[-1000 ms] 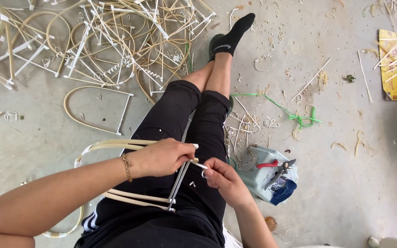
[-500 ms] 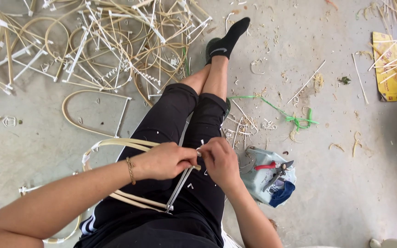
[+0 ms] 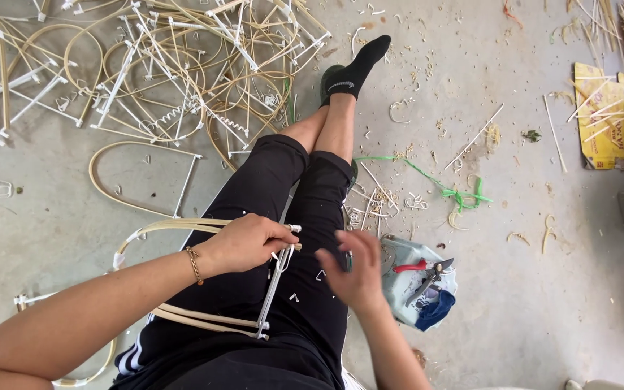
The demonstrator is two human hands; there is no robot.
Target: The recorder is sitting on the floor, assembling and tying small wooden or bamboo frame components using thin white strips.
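I sit on the floor with my legs stretched out in black trousers. A bent cane frame bound with white tape lies across my lap. My left hand grips its upper corner, where a white-wrapped cross stick meets the cane. My right hand hovers just right of that corner, blurred, fingers spread, off the frame and holding nothing I can make out. Small white clippings lie on my thigh.
A pile of similar cane frames covers the floor at upper left. One loose frame lies nearer. Red-handled cutters rest on a pale bag by my right hip. Green string, yellow cardboard and scraps lie to the right.
My right hand has come off the frame's corner and moved right with its fingers spread. My left hand keeps its grip on the frame.
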